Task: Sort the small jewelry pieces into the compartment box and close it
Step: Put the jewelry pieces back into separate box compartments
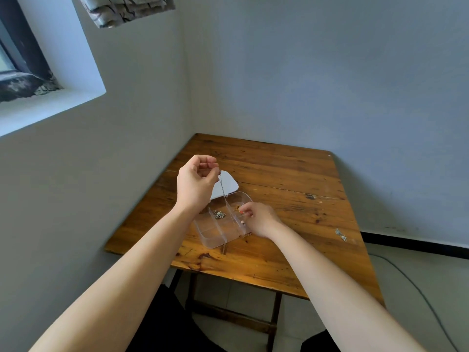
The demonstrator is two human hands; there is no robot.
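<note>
The left grip (196, 180) pinches a thin silver chain (222, 186) at its top, letting it hang over the clear box (215, 241) at desk (291, 199) centre. The right grip (256, 218), fingers curled at the box's 3 o'clock edge, seems to steady it; I cannot tell if it holds anything. Best lower slowly so the chain coils inside one compartment. One more piece (340, 235) lies at 3 o'clock.

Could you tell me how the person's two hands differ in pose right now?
The left hand is raised above the compartment box, pinching a thin chain that hangs down; the right hand sits low at the box's right side, fingers by the gold pieces. Both work over the open box.
</note>
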